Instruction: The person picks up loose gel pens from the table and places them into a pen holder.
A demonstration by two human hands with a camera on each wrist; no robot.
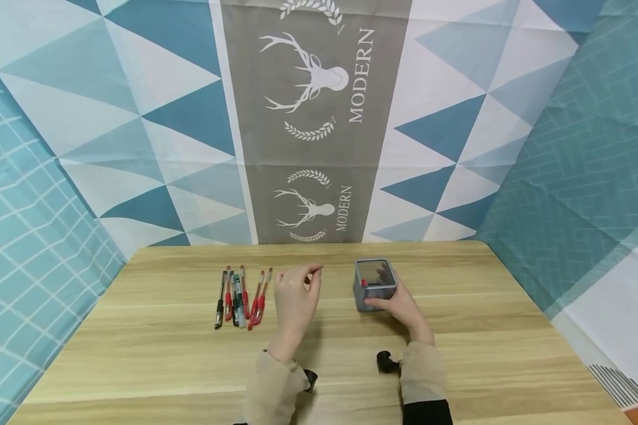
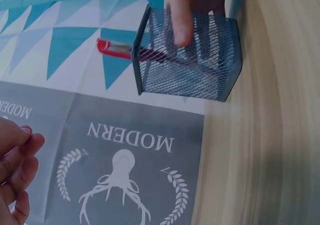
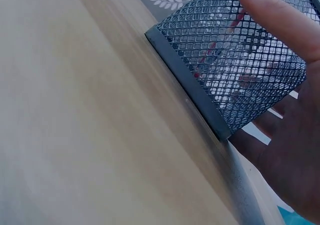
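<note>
My right hand [image 1: 401, 302] grips a grey mesh pen holder [image 1: 374, 300] from its right side, thumb across the near face. In the right wrist view the thumb [image 3: 280, 20] lies on the mesh and the other fingers wrap behind. A red-capped pen [image 2: 115, 49] leans inside the holder, its cap end above the rim. My left hand [image 1: 299, 295] hovers between the holder and a group of pens, fingers loosely bent with nothing held. Several pens [image 1: 241, 298], red, black and dark green, lie side by side left of that hand.
The wooden table [image 1: 154, 354] carries everything, its back edge meeting a patterned cloth [image 1: 308, 147]. Black wrist devices [image 1: 387, 362] sit by both sleeves. Blue cloth hangs on the left and teal cloth on the right.
</note>
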